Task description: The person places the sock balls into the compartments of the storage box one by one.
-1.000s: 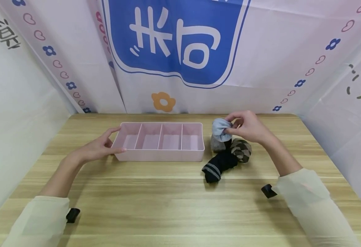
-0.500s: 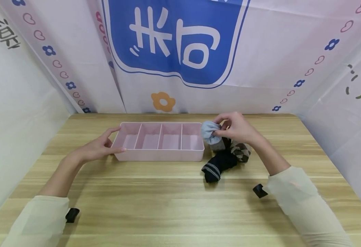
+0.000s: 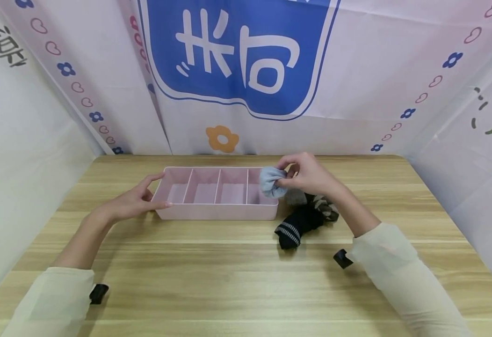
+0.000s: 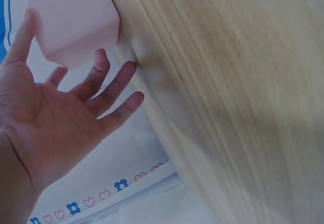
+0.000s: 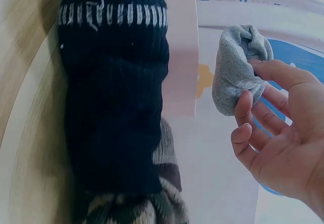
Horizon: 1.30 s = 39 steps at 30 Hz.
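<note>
My right hand [image 3: 309, 175] pinches a balled light blue-grey sock [image 3: 271, 181] between thumb and fingers, above the rightmost compartment of a pink divided box [image 3: 216, 212]. In the right wrist view the balled sock [image 5: 235, 72] shows its folded opening towards the fingers. My left hand [image 3: 134, 201] touches the box's left end, thumb at the front rim and index finger at the back corner. The left wrist view shows that hand [image 4: 55, 118] with its fingers spread, the other fingertips off the box [image 4: 76, 21].
Right of the box lie a black sock with white stripes [image 3: 298, 227], a checked brown sock [image 3: 326, 208] and a grey sock [image 3: 295, 197], bunched together. They rest on a wooden table [image 3: 212, 281]. A printed white cloth [image 3: 355, 93] hangs behind it.
The right hand has carried the light blue-grey sock leftwards, from above the other socks to over the box's right compartment. The left hand and the box have stayed in place.
</note>
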Motion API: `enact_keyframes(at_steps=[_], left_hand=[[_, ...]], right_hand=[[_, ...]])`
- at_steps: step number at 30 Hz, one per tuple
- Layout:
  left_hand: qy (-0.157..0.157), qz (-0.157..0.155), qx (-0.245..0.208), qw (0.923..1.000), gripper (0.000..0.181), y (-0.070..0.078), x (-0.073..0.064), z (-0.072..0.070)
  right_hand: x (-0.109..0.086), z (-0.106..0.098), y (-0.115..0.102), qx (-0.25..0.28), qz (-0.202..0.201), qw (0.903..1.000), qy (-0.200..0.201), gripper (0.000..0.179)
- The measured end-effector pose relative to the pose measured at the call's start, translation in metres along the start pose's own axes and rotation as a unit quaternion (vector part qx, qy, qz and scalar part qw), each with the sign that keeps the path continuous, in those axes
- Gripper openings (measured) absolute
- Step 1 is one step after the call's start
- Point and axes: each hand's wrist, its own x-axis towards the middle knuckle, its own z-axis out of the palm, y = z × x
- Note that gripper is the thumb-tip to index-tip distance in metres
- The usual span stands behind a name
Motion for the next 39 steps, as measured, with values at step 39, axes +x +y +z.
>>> enact_keyframes(at_steps=[39], left_hand=[[0.001,0.001,0.009,1.0000,0.098,-0.002,0.001,-0.001]], right_hand=[[0.031,0.032,-0.014,0.024,-0.018,0.9991,-0.029,0.017]])
